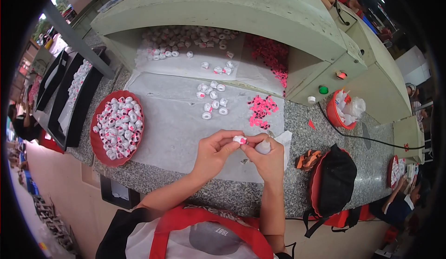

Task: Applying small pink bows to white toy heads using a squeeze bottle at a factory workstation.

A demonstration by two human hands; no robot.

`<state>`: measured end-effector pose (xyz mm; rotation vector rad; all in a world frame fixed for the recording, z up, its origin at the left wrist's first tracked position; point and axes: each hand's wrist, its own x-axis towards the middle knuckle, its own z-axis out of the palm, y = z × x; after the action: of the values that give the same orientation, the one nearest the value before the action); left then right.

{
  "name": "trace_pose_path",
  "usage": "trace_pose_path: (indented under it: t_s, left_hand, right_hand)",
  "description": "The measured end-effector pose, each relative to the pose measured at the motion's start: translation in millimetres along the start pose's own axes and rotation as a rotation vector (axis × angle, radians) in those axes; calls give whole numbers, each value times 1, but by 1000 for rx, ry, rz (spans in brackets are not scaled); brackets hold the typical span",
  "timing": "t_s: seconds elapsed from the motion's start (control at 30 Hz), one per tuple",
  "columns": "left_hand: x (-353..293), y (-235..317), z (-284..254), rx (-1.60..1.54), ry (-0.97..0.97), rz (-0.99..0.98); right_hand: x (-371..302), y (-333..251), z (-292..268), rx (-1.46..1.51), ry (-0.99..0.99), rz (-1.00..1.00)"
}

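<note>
Over the front of the white sheet (162, 138), my left hand (211, 152) pinches a small white rounded piece (239, 139) with a pink patch on it. My right hand (269, 161) meets it from the other side, its fingertips at the piece. A small translucent white bottle (263, 146) is tucked in the fingers of that right hand. Beyond the hands lie several loose white pieces (214, 95). To their right is a scattered heap of flat pink bits (261, 110) with dark spots. At the left stands a red scalloped basket (98, 143) full of white-and-pink pieces.
A pale green metal housing (223, 10) arches over more white pieces (181, 38) and a pink heap (269, 55). On the right are a red cup (332, 113) with crumpled plastic, a black cable (371, 136) and a black bag (337, 180). Black trays (69, 119) stand left. People work nearby.
</note>
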<state>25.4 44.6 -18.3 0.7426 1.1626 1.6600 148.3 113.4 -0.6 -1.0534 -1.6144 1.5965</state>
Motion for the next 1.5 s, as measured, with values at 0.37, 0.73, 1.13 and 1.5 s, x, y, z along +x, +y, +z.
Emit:
trace_pose_path:
  t_s: [0.37, 0.73, 1.13, 1.5]
  left_hand:
    - [-37, 49, -40, 34, -209, 44]
    - [-64, 45, -105, 20, 119, -37]
    - [30, 2, -96, 1400, 446, 455]
    - [11, 34, -33, -402, -36, -324]
  right_hand:
    - [-20, -6, 31, -22, -147, -510]
    - [-21, 7, 111, 85, -321, -129]
    - [-21, 34, 50, 95, -25, -79]
    - [-41, -13, 10, 203, 204, -151]
